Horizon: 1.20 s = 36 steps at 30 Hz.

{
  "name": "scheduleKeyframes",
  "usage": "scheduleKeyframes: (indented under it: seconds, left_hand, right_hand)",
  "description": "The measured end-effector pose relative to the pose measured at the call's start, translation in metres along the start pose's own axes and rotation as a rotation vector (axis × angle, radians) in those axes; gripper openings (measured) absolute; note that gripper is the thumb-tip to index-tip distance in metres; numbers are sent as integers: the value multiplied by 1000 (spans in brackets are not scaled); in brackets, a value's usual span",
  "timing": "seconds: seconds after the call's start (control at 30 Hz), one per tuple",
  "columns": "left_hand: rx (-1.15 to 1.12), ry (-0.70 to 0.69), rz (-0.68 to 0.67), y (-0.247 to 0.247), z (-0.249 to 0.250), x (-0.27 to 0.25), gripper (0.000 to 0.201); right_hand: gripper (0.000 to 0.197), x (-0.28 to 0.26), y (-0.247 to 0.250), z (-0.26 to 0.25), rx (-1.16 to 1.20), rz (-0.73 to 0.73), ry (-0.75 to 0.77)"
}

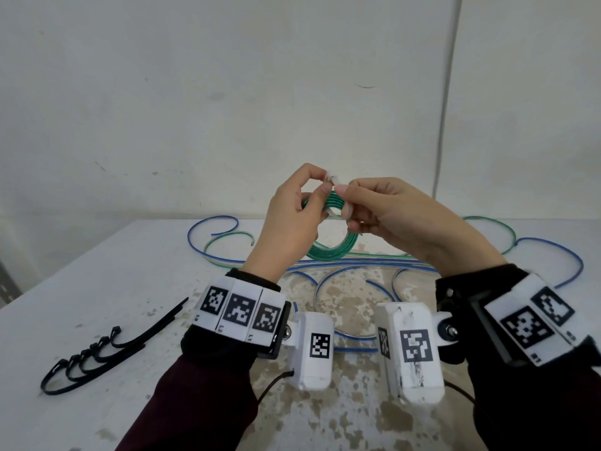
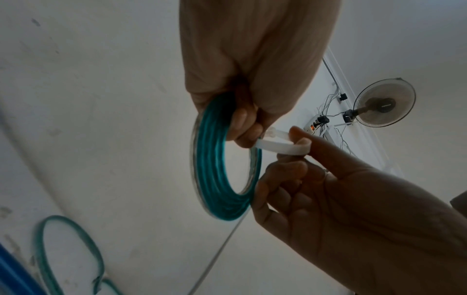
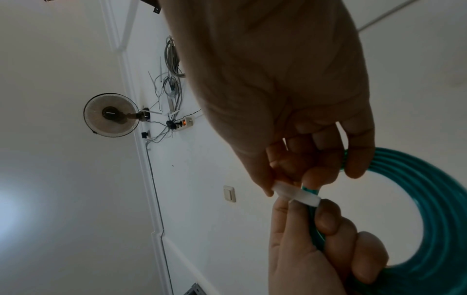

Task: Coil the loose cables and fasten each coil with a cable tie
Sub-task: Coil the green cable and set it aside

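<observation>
- Green cable coil (image 1: pixel 328 247) hung in the air above the table (image 1: pixel 97 288), between both hands, with a white cable tie (image 2: pixel 283 146) looped around its upper strands.
- Left hand (image 1: pixel 292 216) gripped the coil and pinched the tie's head end; right hand (image 1: pixel 390 216) pinched the tie's loop, its other fingers curled against the coil.
- Risk, as I judged it: the tie was a wide loop, not cinched, so a slipped pinch could let the turns spring apart, or the strap could catch only some strands.
- Loose blue cables (image 1: pixel 341 265) and more green cable lay on the table beneath, well clear of the hands.
- Black cable ties (image 1: pixel 97 356) lay on the table at the left, apart from the cables; nothing blocked the hands.
</observation>
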<state>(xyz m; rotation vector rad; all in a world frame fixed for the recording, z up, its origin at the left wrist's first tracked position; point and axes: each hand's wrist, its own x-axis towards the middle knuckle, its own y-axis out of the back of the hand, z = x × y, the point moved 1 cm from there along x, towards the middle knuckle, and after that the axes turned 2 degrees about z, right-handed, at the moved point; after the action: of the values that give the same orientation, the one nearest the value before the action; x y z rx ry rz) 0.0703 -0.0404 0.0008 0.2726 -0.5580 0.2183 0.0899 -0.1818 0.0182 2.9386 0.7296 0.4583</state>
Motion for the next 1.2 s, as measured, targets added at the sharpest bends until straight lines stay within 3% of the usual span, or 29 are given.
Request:
scheduleKeyframes:
  seconds: [0.53,0.73,0.8,0.93,1.07,1.2]
  left_hand:
    - [266,-263,3,-1,7,-7,10]
    - [364,-347,-21,5,14,-6,11]
    - [376,-333,-36,8,14,-6,11]
    - [320,-232,-136,13,18,-6,12]
    - [268,-143,-243,17,24,-8,12]
    - [248,-83,-341,13,29,-13,10]
  right_hand:
    - [38,-3,3,-3,-28,97,40]
    - [31,-4,-5,-5,144,88,-4]
    - [32,-4,-4,-4,79,146,15]
    - [15,-5,2,-7,-70,231,45]
    - [12,-7,13,-7,-41,178,4]
    - [9,-9,19,-8,11,33,-81]
